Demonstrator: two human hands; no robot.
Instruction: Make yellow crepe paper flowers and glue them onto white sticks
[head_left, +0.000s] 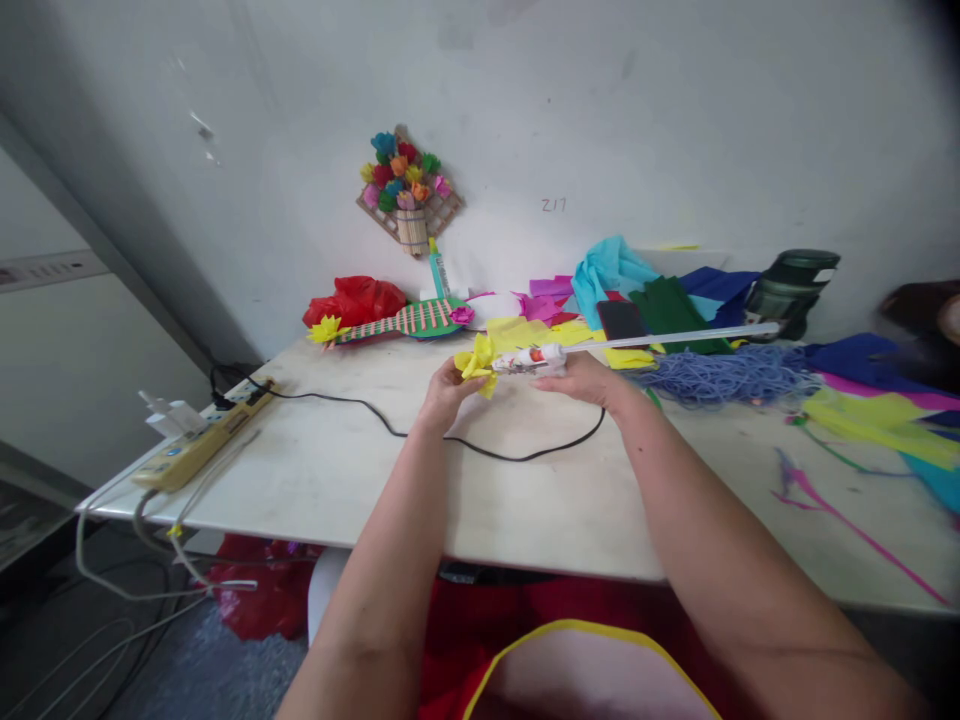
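Note:
Above the middle of the table, my left hand has its fingers closed on a yellow paper flower. My right hand grips a white hot glue gun with a printed pattern. The gun's nozzle end points left and meets the flower in view; whether they touch I cannot tell. A long translucent glue stick sticks out of the gun's back to the right. From below the gun, a black cord curves left across the table.
A beige power strip lies at the left edge. Behind my hands are a green guitar-shaped craft, a red bag, and coloured paper. Blue shredded strands and a dark green jar-like object stand right, near a blurred person's hand.

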